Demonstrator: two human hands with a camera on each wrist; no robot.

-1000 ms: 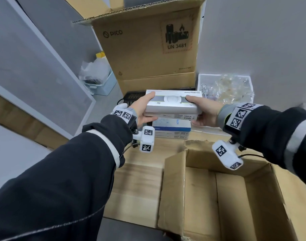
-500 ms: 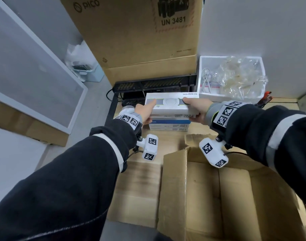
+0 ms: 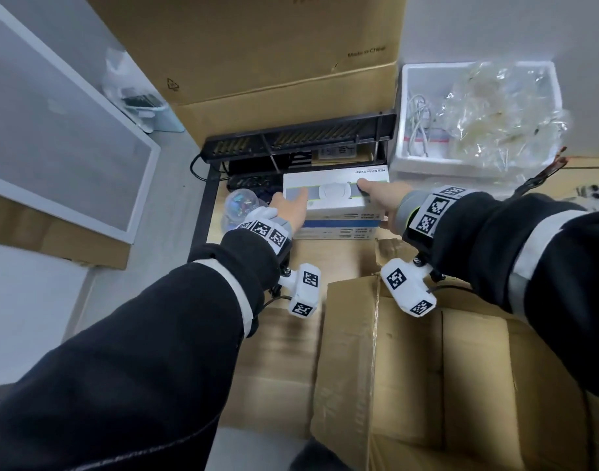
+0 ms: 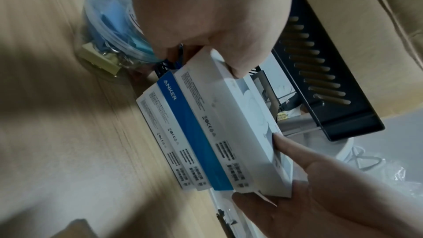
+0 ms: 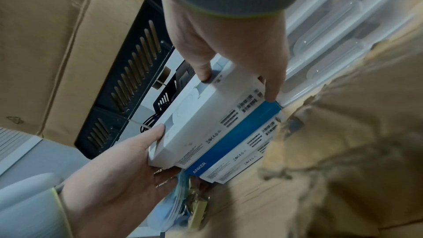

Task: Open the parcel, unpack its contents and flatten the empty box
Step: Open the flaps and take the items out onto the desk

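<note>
A white product box (image 3: pixel 335 195) (image 4: pixel 238 124) (image 5: pixel 206 115) lies on top of a stack of blue-and-white Anker boxes (image 3: pixel 339 228) (image 4: pixel 183 129) (image 5: pixel 231 142) on the wooden table. My left hand (image 3: pixel 289 210) (image 4: pixel 206 30) grips its left end, thumb on top and fingers under the edge. My right hand (image 3: pixel 381 200) (image 5: pixel 231 48) grips the right end the same way. The opened brown parcel (image 3: pixel 461 368) stands nearer to me at the lower right, flaps up, with nothing visible inside.
A black slotted rack (image 3: pixel 298 137) stands just behind the stack, and a big cardboard carton (image 3: pixel 257 45) behind that. A white foam tray (image 3: pixel 403 130) with cables and plastic bags sits at the right. A clear tub of small parts (image 3: pixel 238 207) stands left of the stack.
Both hands have carried the white box forward and down; it now rests on the blue-and-white stack. The head view has tilted downward.
</note>
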